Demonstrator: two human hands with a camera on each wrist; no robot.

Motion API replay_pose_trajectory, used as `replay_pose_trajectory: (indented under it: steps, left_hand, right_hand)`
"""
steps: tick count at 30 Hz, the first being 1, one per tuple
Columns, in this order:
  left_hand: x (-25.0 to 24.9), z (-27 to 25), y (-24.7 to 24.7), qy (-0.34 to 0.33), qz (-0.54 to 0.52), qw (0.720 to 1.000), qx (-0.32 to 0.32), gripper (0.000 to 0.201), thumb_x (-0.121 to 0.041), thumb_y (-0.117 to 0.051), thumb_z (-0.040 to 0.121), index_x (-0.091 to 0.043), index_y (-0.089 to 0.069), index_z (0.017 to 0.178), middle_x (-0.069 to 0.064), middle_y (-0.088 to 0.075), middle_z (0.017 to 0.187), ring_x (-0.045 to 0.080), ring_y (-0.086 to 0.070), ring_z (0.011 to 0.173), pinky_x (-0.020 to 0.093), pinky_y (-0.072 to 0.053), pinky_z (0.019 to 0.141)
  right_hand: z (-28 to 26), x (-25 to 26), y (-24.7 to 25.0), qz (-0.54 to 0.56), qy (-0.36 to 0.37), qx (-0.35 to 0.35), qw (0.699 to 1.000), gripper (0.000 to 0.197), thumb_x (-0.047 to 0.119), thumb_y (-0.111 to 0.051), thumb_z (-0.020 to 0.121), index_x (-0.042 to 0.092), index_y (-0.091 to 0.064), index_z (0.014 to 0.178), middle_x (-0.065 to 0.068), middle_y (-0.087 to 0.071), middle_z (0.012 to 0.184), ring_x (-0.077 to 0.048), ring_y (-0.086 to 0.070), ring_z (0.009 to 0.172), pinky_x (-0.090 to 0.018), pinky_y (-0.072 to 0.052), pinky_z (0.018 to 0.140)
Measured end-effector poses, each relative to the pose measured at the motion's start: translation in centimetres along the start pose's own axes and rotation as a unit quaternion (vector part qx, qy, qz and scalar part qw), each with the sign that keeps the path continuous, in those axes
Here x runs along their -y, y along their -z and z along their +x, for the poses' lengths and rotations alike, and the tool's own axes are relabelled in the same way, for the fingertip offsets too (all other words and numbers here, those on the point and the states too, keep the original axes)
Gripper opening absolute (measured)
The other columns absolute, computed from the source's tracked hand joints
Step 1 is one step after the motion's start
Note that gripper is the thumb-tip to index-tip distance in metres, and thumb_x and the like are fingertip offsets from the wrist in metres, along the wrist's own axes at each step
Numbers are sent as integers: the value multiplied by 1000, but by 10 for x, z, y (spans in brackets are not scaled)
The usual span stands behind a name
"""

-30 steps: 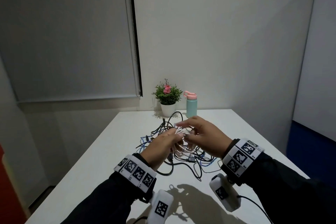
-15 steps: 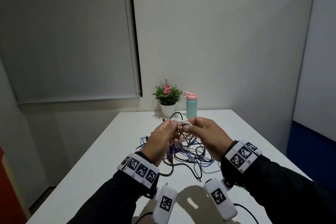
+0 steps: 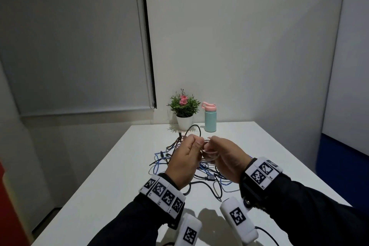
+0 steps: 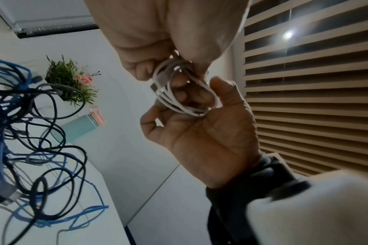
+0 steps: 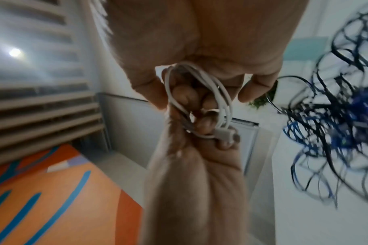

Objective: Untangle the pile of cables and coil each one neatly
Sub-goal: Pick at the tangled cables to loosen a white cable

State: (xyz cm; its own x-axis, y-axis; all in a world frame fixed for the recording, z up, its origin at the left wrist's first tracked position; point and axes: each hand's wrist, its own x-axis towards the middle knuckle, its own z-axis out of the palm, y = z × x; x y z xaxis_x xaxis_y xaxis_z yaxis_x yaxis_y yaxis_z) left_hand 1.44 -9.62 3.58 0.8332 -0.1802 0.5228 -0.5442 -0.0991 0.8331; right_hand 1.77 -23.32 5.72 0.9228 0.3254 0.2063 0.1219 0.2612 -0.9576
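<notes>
A small white cable coil (image 3: 208,151) is held above the white table (image 3: 95,189) between my two hands. My left hand (image 3: 196,145) pinches its left side and my right hand (image 3: 212,144) grips its right side. The left wrist view shows the coil (image 4: 185,92) as several tight loops with a plug end tucked in, the left hand (image 4: 172,66) above it and the right hand (image 4: 199,132) below. In the right wrist view the coil (image 5: 221,106) hangs between both hands. The tangled pile of black and blue cables (image 3: 179,167) lies on the table beneath the hands.
A potted plant (image 3: 183,109) and a teal bottle with a pink lid (image 3: 210,120) stand at the table's far edge. A wall runs behind them. A blue partition (image 3: 339,157) stands to the right, and an orange object (image 3: 6,215) to the left.
Both hands have risen from the pile with the white coil and turned slightly towards each other. The coil now hangs free of the tangle.
</notes>
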Motion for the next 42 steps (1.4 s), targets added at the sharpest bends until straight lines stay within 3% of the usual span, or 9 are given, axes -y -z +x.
replay_pose_trajectory:
  steps: [2,6,13,19,28,32,35,39,42]
  left_hand:
    - [0,2,-1,-6,7,999,-32,37,-34,-42,104,0,-54,96,30,-53,80,31,-49,70,55,-47,68]
    - [2,4,4,-49,82,992,-84,31,-37,-41,104,-14,-54,89,-4,-52,73,14,-46,66,35,-41,63]
    - [20,4,2,-64,158,977,-125,19,-26,-44,106,-20,-57,93,3,-43,104,7,-52,97,20,-42,90]
    - [19,10,6,-68,152,977,-132,19,-29,-46,104,-36,-53,88,3,-40,109,-5,-49,98,4,-36,88]
    - [18,10,14,-80,163,978,-99,24,-43,-45,99,-27,-60,90,6,-40,115,-6,-52,98,10,-43,90]
    - [12,12,28,-44,103,992,-66,24,-34,-50,102,-16,-61,91,12,-52,104,15,-60,73,32,-55,67]
    - [7,9,29,26,12,998,-54,28,-33,-43,106,-19,-57,86,5,-52,74,15,-49,58,29,-47,52]
    - [2,5,23,60,-33,995,-72,32,-31,-37,108,-17,-54,84,-3,-44,63,9,-38,54,26,-36,51]
    - [-4,5,22,78,-81,989,-92,31,-27,-36,109,-14,-51,85,-4,-43,64,7,-35,52,20,-33,48]
  right_hand:
    - [3,2,1,-121,38,-39,991,7,16,-60,69,19,-56,65,5,-54,60,-8,-50,56,-21,-43,55]
    - [10,3,14,-292,34,-124,948,21,19,-73,73,13,-54,77,-5,-57,65,-17,-53,54,-29,-43,52]
    - [5,4,14,-87,-97,-31,991,17,1,-65,87,9,-52,81,-15,-64,69,-20,-59,54,-24,-48,47]
    - [5,7,15,-92,-126,-25,987,22,10,-70,87,14,-52,74,-4,-63,67,-6,-42,46,-18,-29,44]
    - [1,17,18,-110,-128,56,984,19,2,-61,91,17,-52,82,-5,-50,67,-8,-33,46,-20,-28,44]
    - [-2,33,21,-404,-31,73,911,13,6,-63,90,14,-57,98,-1,-61,75,-12,-44,57,-29,-37,57]
    - [-2,37,22,-447,34,55,892,19,18,-67,91,17,-57,108,2,-70,78,-5,-53,56,-20,-42,56]
    - [-2,42,25,-579,103,20,808,14,32,-70,89,24,-63,98,9,-64,78,0,-54,65,-14,-39,56]
    - [-3,43,24,-546,123,27,828,10,32,-68,91,23,-67,87,8,-64,74,-2,-57,67,-19,-44,62]
